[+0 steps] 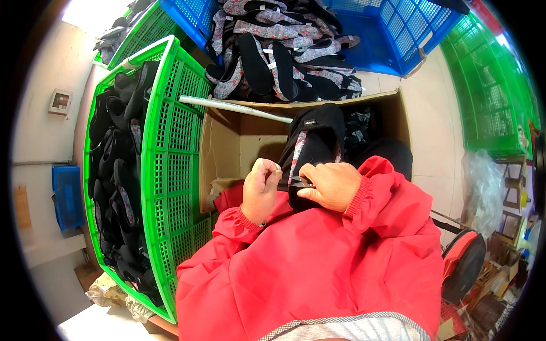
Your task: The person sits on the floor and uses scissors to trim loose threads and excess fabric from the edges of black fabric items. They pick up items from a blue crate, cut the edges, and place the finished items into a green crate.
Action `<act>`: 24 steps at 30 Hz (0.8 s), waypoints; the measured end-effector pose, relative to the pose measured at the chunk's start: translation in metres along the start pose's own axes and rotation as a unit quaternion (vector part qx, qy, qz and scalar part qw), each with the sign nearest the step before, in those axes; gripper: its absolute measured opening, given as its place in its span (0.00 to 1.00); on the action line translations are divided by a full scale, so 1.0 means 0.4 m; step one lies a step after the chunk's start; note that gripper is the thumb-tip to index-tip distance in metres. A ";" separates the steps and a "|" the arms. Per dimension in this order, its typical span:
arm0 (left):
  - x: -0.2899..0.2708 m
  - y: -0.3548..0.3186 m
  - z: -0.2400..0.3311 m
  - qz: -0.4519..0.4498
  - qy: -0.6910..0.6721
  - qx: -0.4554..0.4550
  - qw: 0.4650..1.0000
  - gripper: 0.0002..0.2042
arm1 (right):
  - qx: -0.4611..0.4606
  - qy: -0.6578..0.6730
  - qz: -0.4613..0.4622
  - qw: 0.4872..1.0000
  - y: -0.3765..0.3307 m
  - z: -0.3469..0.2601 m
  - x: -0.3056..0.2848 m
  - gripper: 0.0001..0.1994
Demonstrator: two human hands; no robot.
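A black slipper (313,133) with a floral lining lies over my lap, its sole end toward my body and partly hidden by my right hand. My right hand (333,184) is closed around small dark thread snips (300,182), whose blades point left over the slipper's near end. Just left of the slipper, my left hand (261,184) is raised with thumb and fingertips pinched together. Whatever lies in that pinch is too small to make out. Both arms wear red elastic-cuffed sleeves.
An open cardboard box (250,133) stands before me, with a white rod (233,107) across its edge. Beyond it lies a heap of floral-lined slippers (278,57) beside a blue crate (392,40). A green crate (170,136) of black slippers flanks my left.
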State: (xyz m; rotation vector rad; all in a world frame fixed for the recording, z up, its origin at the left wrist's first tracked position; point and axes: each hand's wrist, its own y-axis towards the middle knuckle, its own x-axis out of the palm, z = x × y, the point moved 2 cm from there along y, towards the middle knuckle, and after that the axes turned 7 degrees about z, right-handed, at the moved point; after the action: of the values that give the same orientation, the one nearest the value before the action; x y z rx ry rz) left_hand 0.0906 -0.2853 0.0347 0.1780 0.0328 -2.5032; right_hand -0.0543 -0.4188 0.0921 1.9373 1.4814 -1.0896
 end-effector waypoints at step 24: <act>0.007 0.020 -0.012 0.035 -0.021 -0.017 0.999 0.04 | 0.039 0.063 -0.027 0.997 0.020 0.015 0.019 0.11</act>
State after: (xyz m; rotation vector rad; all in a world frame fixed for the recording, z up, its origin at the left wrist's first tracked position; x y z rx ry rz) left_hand 0.0937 -0.2933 0.0295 0.1108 0.0511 -2.4333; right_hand -0.0477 -0.4213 0.0816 2.0642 1.5879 -1.0823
